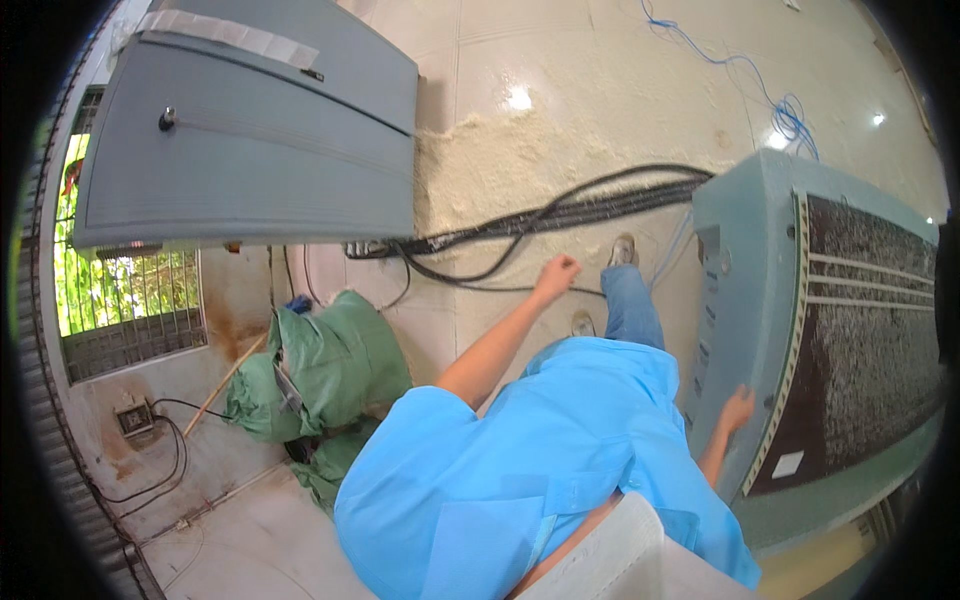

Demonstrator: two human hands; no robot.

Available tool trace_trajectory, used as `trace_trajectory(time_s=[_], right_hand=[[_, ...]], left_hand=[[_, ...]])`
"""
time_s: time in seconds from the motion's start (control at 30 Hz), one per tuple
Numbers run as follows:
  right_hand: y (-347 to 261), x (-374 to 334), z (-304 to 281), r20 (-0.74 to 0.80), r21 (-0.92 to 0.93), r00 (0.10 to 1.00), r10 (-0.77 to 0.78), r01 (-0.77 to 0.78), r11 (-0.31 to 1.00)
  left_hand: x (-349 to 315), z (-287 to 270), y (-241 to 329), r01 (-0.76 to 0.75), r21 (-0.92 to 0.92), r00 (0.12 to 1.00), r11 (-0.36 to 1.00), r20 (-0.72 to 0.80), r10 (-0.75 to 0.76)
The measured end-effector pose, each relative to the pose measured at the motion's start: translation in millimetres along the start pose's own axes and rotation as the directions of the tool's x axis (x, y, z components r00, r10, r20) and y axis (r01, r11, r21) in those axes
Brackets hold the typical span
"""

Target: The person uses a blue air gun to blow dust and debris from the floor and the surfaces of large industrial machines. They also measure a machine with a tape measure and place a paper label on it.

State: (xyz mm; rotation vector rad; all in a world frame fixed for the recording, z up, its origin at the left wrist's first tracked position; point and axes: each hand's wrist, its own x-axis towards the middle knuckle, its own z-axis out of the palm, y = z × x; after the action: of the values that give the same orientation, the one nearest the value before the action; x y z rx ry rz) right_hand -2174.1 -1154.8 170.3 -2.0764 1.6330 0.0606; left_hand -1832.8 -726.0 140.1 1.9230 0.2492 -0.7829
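My left hand (556,272) is stretched out in front of me over the tiled floor, fingers curled, holding nothing. It hangs just above a black cable bundle (600,200). My right hand (737,408) rests flat against the side panel of a teal machine (740,210) on my right, near its striped edge strip. The machine's top carries a dark speckled surface (860,330) with pale lines across it. My blue shirt and jeans fill the lower middle, and one shoe (622,250) shows on the floor.
A grey metal cabinet (250,130) stands at the upper left. Pale powder (520,160) covers the floor beside it. Green sacks (320,370) and a wooden stick (225,380) lie at the left wall, below a barred window (120,300). A blue wire (770,100) trails at the far right.
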Motion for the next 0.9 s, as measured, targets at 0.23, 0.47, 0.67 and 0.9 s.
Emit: trace_trajectory(time_s=[0.23, 0.47, 0.67, 0.9], right_hand=[[-414, 17, 127, 0.286, 0.461, 0.729, -0.623, 0.465, 0.756], [-774, -26, 120, 0.090, 0.692, 0.087, -0.992, 0.711, 0.126], [-885, -34, 159, 0.227, 0.556, -0.360, -0.905, 0.811, -0.183], [-967, 143, 261, 0.589, 0.436, 0.359, -0.724, 0.613, 0.659]], left_hand=[[86, -23, 92, 0.038, 0.020, 0.969, 0.999, 0.242, -0.041], [188, -109, 255, 0.380, -0.844, 0.901, 0.379, 0.430, 0.053], [285, -173, 395, 0.262, -0.964, 0.928, -0.031, 0.244, 0.282], [426, -336, 566, 0.112, -0.991, 0.703, -0.068, 0.031, 0.710]])
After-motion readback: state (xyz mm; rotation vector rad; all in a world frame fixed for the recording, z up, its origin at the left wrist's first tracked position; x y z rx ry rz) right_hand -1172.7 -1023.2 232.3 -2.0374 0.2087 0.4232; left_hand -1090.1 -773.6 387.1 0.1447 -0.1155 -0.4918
